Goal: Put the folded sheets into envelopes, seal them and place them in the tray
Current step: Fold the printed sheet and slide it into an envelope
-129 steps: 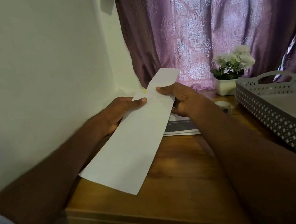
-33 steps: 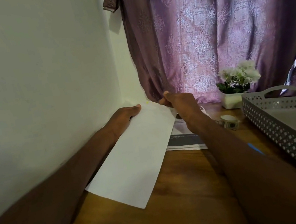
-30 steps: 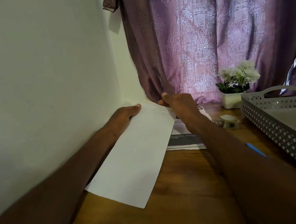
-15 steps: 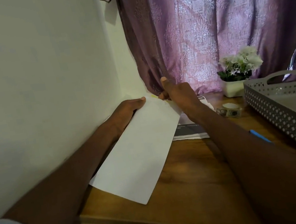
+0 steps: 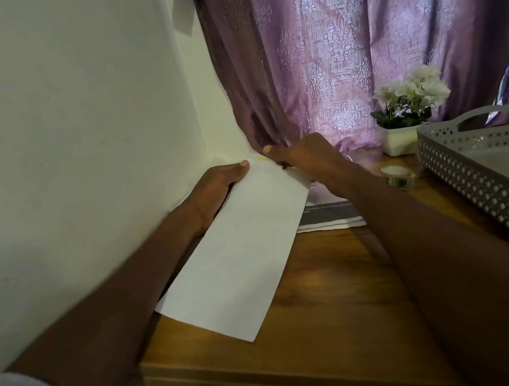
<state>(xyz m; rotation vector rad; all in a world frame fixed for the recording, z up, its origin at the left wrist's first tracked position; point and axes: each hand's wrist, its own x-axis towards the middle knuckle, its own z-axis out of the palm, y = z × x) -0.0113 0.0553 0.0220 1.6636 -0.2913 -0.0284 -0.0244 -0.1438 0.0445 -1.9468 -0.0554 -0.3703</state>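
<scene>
Taking the envelope [image 5: 239, 252] as my landmark, I start at its left: the pale wall [image 5: 52, 124] runs close alongside its left long edge, and my left forearm fills most of the narrow gap between them. My left hand [image 5: 216, 189] grips the envelope's far left corner, thumb laid on top and the other fingers hidden beneath, so I cannot tell how far they curl. The envelope is white and long, held slanted above the wooden table [image 5: 329, 297]; its near short edge hangs just over the table's front left corner, its far edge sits close to the room corner. At that far edge my right hand [image 5: 304, 155] pinches the far right corner, thumb pointing toward the left hand; the fingertips are hidden behind the paper. Whether a flap is open there I cannot tell.

Right of the envelope and partly under its right long edge lies a stack of printed papers [image 5: 330, 214]. My right forearm crosses above them. Further right stands a small roll of tape [image 5: 397, 175], then a pot of white flowers [image 5: 407, 115] by the purple curtain [image 5: 356, 43]. Farthest right is the grey perforated tray [image 5: 492, 188], well apart from the envelope, its near wall angled toward me. Between envelope and tray there is bare wood, broadest toward the table's front edge.
</scene>
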